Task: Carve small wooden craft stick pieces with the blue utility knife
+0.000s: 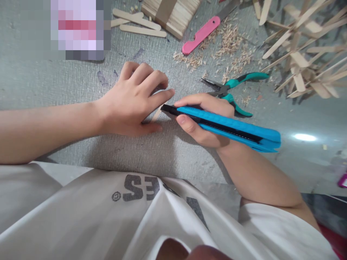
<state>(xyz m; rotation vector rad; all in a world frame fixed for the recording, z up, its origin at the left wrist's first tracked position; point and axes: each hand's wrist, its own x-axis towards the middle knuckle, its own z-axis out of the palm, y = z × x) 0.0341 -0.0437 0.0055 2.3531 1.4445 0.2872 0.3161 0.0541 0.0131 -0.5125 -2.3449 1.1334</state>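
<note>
The cutter (230, 121) is grasped by the right hand (215, 103) near its front, between thumb and forefinger, with its tip directed toward ten o'clock. The stick (157, 114), only partly visible, is found at nine o'clock from that grip, just beside the tip, in the gap between thumb and forefinger of the left hand (132, 94); whether it is pinched there cannot be told. The pliers (224, 89) are noted at one o'clock from the right hand.
</note>
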